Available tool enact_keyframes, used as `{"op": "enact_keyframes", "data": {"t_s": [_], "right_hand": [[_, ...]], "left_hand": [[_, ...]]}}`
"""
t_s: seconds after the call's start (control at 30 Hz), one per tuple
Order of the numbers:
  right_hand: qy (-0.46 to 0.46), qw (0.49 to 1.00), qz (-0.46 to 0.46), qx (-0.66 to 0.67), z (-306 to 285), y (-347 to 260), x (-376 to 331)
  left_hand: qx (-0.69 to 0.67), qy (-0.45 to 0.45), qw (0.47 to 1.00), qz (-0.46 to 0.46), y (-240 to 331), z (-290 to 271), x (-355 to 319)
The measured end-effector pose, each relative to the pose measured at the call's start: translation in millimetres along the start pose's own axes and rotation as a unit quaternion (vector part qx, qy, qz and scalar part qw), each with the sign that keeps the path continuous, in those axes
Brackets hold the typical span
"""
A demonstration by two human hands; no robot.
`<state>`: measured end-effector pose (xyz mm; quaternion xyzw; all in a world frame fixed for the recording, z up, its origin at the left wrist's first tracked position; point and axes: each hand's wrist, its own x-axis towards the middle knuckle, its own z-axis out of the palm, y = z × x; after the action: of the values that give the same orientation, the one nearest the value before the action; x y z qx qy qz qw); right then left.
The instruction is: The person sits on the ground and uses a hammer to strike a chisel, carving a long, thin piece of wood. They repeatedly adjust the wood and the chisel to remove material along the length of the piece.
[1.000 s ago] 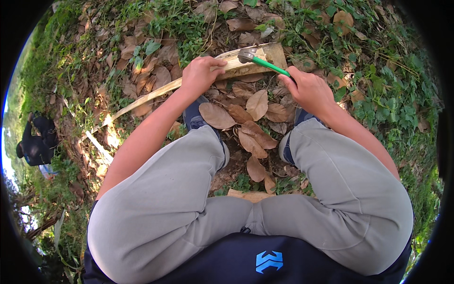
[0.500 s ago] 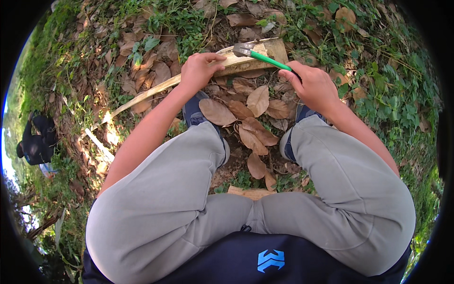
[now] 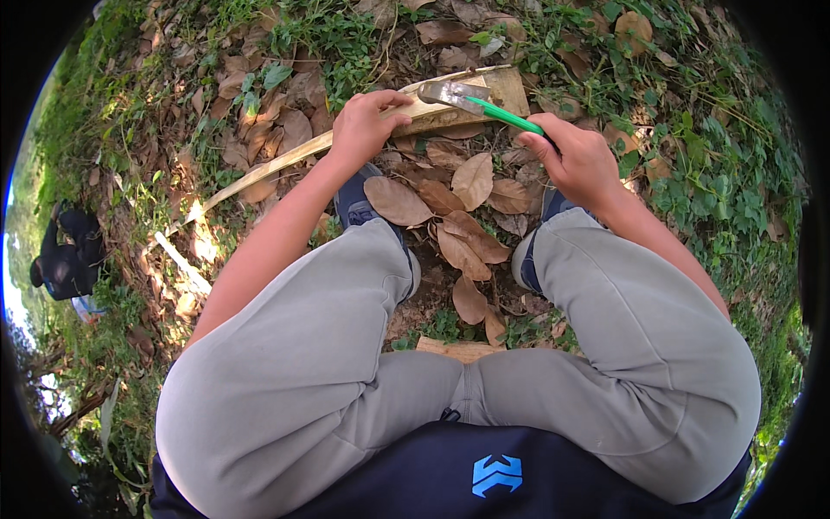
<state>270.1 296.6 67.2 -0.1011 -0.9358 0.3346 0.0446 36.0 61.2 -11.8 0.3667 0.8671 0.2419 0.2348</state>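
Note:
I am squatting over dry leaves. My left hand (image 3: 367, 128) grips a long pale split bamboo strip (image 3: 277, 160) that runs from the lower left up to a wider flat end (image 3: 506, 86) in front of me. My right hand (image 3: 577, 160) is closed around the green handle of a small metal-bladed chopping tool (image 3: 467, 97). The blade rests on or just above the strip's wide end, to the right of my left hand.
Brown dry leaves (image 3: 471, 182) cover the ground between my dark shoes (image 3: 359, 203). Green weeds (image 3: 718, 173) grow at the right and top. A piece of cut wood (image 3: 458, 349) lies under me. A person in dark clothes (image 3: 69, 259) crouches at the far left.
My right hand has brought the tool leftward and lower onto the strip's wide end. My left hand has kept its grip on the strip.

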Motion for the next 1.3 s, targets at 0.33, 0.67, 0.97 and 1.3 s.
{"op": "enact_keyframes", "data": {"t_s": [0.33,0.67,0.97,1.3], "right_hand": [[-0.058,0.991,0.103,-0.06,6,7,5],[-0.053,0.994,0.033,-0.085,17,9,0],[-0.016,0.999,0.049,0.016,5,-8,5],[-0.013,0.995,0.093,0.022,4,-9,3]], "left_hand": [[-0.019,-0.004,1.0,-0.013,-8,7,3],[-0.022,-0.009,1.0,-0.007,-4,7,5],[-0.044,-0.008,0.999,-0.01,-9,7,4],[-0.032,-0.005,0.999,-0.011,-9,7,3]]}}
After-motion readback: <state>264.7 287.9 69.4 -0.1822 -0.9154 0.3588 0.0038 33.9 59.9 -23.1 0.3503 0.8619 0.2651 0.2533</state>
